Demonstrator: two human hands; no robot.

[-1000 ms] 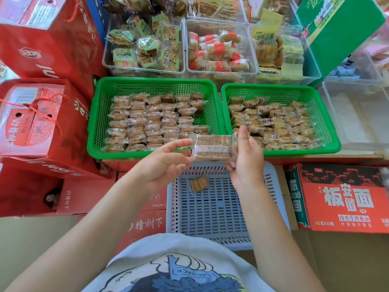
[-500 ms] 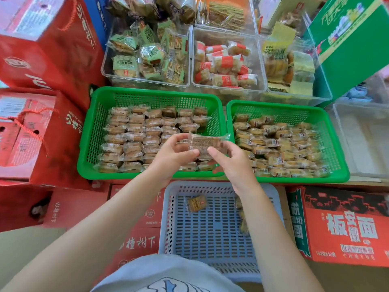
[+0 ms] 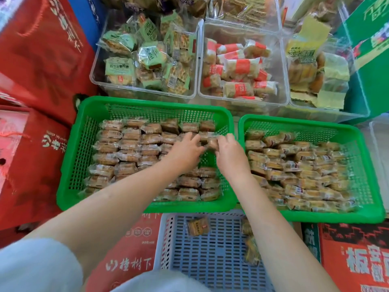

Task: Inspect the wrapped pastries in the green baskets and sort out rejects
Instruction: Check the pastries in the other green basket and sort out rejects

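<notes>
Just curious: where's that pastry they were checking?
Both hands hold the wrapped pastry low over the left green basket, near its far right corner.

Legible text, located rel. to the fingers (image 3: 190, 138):

1. Red carton (image 3: 130, 247), below-left of the fingers, beside the blue-grey basket (image 3: 210, 260): white chars "槿树下", preceded by a white logo mark.
2. Red box (image 3: 42, 148), left of the fingers: same logo and chars, seen rotated.
3. Orange-red carton (image 3: 355, 258), below-right of the fingers: large white "板" plus partly cut-off chars.
4. Snack wrappers, green box: print too blurred to read.
</notes>
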